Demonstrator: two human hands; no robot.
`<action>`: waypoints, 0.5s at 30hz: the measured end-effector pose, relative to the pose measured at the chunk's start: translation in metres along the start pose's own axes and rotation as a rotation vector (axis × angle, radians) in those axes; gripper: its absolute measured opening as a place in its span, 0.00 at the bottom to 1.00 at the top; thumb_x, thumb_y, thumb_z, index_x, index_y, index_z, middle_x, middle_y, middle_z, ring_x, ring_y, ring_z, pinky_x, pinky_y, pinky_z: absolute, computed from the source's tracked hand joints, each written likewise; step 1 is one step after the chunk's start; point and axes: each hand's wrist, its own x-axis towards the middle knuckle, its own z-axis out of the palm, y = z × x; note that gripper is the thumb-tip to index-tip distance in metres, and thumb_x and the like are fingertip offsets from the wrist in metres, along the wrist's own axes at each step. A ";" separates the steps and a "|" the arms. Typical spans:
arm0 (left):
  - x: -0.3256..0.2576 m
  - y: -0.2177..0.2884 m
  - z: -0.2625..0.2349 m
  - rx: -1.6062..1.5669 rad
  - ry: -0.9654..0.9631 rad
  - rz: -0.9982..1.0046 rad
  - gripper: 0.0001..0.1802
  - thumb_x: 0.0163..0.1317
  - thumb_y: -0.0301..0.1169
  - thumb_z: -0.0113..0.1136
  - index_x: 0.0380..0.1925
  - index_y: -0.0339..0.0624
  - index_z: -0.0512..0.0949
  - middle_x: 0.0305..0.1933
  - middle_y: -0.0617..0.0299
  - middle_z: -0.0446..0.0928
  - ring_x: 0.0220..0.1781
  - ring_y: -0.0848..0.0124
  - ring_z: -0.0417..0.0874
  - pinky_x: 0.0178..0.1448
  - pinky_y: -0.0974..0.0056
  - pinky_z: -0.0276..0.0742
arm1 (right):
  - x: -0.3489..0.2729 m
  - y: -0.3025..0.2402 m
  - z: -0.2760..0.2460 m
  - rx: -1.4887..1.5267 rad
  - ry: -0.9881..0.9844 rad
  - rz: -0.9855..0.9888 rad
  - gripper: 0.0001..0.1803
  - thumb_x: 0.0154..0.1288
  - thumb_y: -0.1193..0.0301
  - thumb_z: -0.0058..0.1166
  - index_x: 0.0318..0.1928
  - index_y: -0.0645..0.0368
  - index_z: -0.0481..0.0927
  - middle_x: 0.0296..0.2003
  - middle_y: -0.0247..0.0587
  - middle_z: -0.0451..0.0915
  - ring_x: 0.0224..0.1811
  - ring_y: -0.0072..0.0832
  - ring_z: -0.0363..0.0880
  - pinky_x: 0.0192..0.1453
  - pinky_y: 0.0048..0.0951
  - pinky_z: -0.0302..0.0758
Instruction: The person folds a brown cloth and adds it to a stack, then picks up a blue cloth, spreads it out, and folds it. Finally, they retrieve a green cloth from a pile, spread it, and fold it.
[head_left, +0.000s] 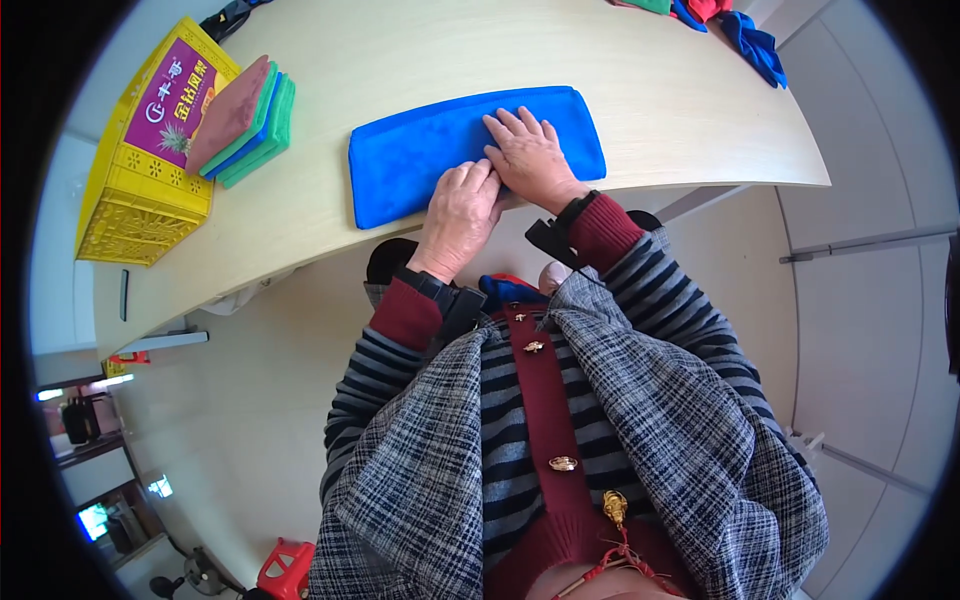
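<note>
Pressing down on a folded blue cloth (420,150) near the desk's (640,90) front edge, the right hand (530,155) lies flat, fingers slightly spread. The left hand (458,215) curls at the cloth's near hem, fingers together. Folded cloths (245,120) rest on a yellow crate (135,190) far left.

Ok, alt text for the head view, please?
Both hands, the left hand and right hand, press on a folded blue cloth near the edge of a pale wooden table. A stack of folded cloths leans on a yellow crate at far left.
</note>
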 end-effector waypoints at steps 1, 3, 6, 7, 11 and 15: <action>-0.003 -0.001 0.000 0.044 0.016 0.017 0.23 0.54 0.30 0.69 0.52 0.40 0.79 0.54 0.55 0.76 0.57 0.57 0.76 0.63 0.55 0.72 | 0.000 0.002 0.002 0.004 0.001 0.003 0.30 0.76 0.54 0.43 0.72 0.51 0.66 0.74 0.46 0.62 0.78 0.50 0.54 0.78 0.56 0.52; -0.009 -0.005 0.000 0.131 0.048 0.052 0.23 0.54 0.29 0.68 0.52 0.41 0.79 0.53 0.56 0.76 0.56 0.58 0.76 0.61 0.55 0.73 | 0.001 0.013 0.002 -0.082 0.041 -0.005 0.30 0.77 0.53 0.42 0.73 0.49 0.64 0.75 0.45 0.61 0.78 0.50 0.53 0.78 0.57 0.51; -0.029 -0.016 -0.012 0.141 0.063 -0.012 0.23 0.54 0.28 0.68 0.52 0.41 0.79 0.53 0.56 0.76 0.56 0.57 0.77 0.61 0.55 0.73 | -0.002 0.032 0.003 -0.126 0.056 -0.004 0.30 0.78 0.53 0.41 0.75 0.48 0.63 0.76 0.44 0.59 0.79 0.50 0.52 0.79 0.58 0.50; -0.033 -0.019 -0.014 0.145 0.074 -0.042 0.22 0.54 0.27 0.68 0.52 0.41 0.80 0.53 0.55 0.77 0.56 0.57 0.77 0.60 0.54 0.74 | -0.003 0.038 0.004 -0.134 0.057 0.001 0.31 0.78 0.52 0.40 0.75 0.47 0.62 0.76 0.44 0.59 0.79 0.51 0.51 0.79 0.59 0.49; -0.039 -0.016 -0.020 0.199 0.055 -0.087 0.23 0.55 0.29 0.68 0.52 0.41 0.79 0.54 0.56 0.75 0.57 0.59 0.76 0.61 0.54 0.72 | 0.004 0.041 -0.002 -0.143 -0.017 0.037 0.31 0.78 0.51 0.39 0.76 0.46 0.60 0.77 0.43 0.57 0.80 0.51 0.49 0.79 0.62 0.47; -0.007 0.009 -0.011 0.120 0.066 0.044 0.22 0.55 0.30 0.68 0.51 0.41 0.78 0.53 0.57 0.75 0.56 0.60 0.75 0.61 0.54 0.71 | 0.011 0.025 -0.013 -0.148 -0.115 0.092 0.32 0.78 0.49 0.39 0.77 0.45 0.59 0.78 0.43 0.55 0.80 0.51 0.47 0.79 0.64 0.47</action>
